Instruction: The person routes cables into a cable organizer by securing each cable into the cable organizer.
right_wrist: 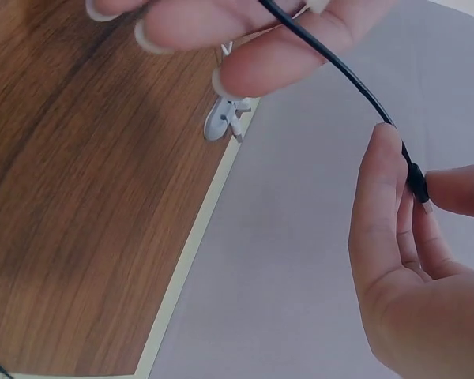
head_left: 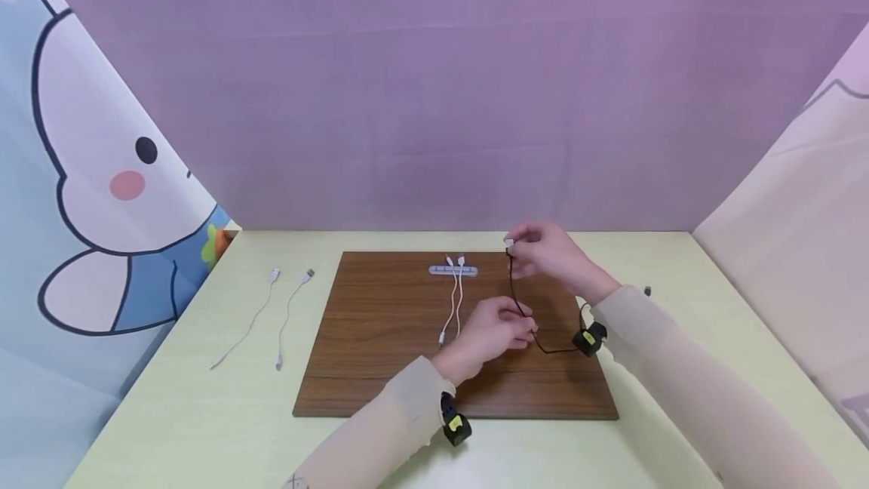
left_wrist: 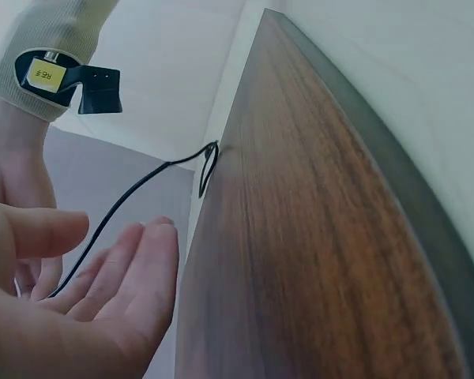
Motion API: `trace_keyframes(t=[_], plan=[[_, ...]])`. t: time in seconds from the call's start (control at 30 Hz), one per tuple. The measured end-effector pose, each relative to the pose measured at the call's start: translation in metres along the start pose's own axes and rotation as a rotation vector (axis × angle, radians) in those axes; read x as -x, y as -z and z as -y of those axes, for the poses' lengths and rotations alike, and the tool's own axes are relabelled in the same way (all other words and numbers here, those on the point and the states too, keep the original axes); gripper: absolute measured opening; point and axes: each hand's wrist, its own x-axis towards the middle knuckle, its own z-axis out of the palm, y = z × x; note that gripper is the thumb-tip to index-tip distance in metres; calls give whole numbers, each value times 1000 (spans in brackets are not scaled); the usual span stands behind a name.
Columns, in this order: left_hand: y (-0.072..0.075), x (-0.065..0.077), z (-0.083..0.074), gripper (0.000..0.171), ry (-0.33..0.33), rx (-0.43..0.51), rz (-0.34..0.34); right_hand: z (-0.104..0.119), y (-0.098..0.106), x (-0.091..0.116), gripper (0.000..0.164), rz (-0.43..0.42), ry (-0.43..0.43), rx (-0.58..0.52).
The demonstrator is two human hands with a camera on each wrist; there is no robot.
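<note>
In the head view my right hand (head_left: 553, 256) holds up a black USB cable (head_left: 512, 281) over the board's far right part. Thumb and fingers pinch its black plug (right_wrist: 416, 181), whose metal tip shows in the right wrist view. My left hand (head_left: 492, 329) is lower and to the left, over the middle of the brown wooden board (head_left: 380, 338). The cable passes by its fingers (left_wrist: 134, 268), which are apart from the thumb in the left wrist view. Two white cables (head_left: 453, 296) sit in a pale cable holder (head_left: 441, 271) near the board's far edge.
Two more white cables, an outer one (head_left: 247, 327) and an inner one (head_left: 288, 315), lie on the pale table (head_left: 183, 398) left of the board. A small dark plug (head_left: 648, 290) lies to the right. A purple cloth backdrop (head_left: 434, 112) stands behind the table.
</note>
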Motion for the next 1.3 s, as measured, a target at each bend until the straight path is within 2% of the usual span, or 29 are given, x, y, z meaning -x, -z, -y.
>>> trace_keyframes(t=[0.2, 0.3, 0.7, 0.87, 1.3], plan=[[6, 0, -1, 11, 9, 0, -35, 4, -4, -8, 35, -10, 4, -3], [10, 1, -1, 15, 9, -20, -59, 4, -6, -13, 34, -16, 11, -2], [29, -1, -5, 25, -29, -173, -187, 1, -15, -40, 35, -81, 33, -52], [37, -2, -10, 28, -34, -266, -235, 4, -18, -51, 33, -92, 37, -47], [49, -2, -11, 38, -62, -595, -315, -5, -28, -69, 32, -124, 23, 36]])
